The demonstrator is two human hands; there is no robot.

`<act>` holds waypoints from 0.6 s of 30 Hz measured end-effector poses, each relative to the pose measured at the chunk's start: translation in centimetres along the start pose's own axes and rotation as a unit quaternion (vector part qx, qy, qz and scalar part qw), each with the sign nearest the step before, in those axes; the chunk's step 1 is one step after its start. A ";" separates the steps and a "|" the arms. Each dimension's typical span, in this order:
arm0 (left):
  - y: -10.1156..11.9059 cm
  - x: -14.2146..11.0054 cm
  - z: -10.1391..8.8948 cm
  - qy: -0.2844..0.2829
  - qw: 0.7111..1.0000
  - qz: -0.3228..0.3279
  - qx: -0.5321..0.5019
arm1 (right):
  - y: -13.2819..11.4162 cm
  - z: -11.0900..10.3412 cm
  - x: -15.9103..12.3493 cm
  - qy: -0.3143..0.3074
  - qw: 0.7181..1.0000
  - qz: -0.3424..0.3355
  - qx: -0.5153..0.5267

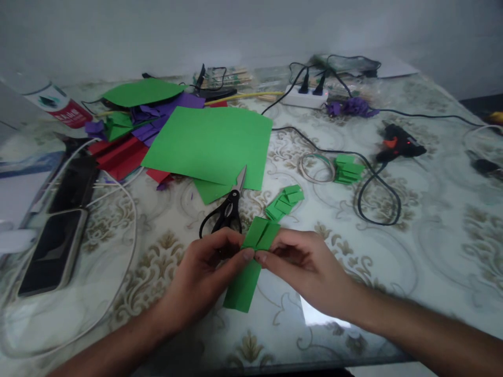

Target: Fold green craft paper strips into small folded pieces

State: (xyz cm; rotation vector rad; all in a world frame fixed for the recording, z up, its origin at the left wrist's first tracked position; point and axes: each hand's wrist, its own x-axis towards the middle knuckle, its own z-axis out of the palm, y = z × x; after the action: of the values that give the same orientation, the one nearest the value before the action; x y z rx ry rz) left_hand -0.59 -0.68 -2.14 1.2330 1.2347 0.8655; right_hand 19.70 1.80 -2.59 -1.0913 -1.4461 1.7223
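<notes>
Between both hands is a green paper strip (244, 287), creased across its middle, with its upper part standing folded and its lower end hanging toward me. My left hand (214, 264) pinches the strip's left edge at the crease between thumb and fingers. From the other side, my right hand (302, 259) pinches the same crease, the two thumb tips nearly meeting. Just beyond the strip lies a folded green paper piece (285, 202). Black-handled scissors (228, 207) rest beside my left hand, blades pointing away onto a green sheet (212, 144).
A glue gun (401, 144) with a looped black cord lies at right, near a tape roll (316, 167) and another folded green piece (349, 169). A white power strip (306, 97) sits at the back. At left are a phone (53, 251), white cable, red paper (121, 157) and a bottle (58, 104).
</notes>
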 end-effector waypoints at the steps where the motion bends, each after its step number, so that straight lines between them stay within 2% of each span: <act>1: 0.0 0.0 0.0 -0.001 1.000 -0.003 0.002 | 0.0 0.0 0.0 -0.001 1.000 0.002 0.000; 10: 0.3 0.0 -0.2 -0.005 1.000 -0.003 -0.025 | -0.3 0.1 0.1 0.000 1.000 0.010 -0.008; 18: 0.4 0.3 -0.3 0.046 0.999 -0.014 -0.008 | -0.2 0.1 0.1 0.040 0.999 -0.011 -0.032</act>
State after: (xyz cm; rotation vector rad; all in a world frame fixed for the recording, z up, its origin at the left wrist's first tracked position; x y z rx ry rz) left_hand -0.79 -0.25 -1.77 1.1712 1.3127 0.9188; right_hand 19.60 1.89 -2.37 -1.1607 -1.4672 1.6096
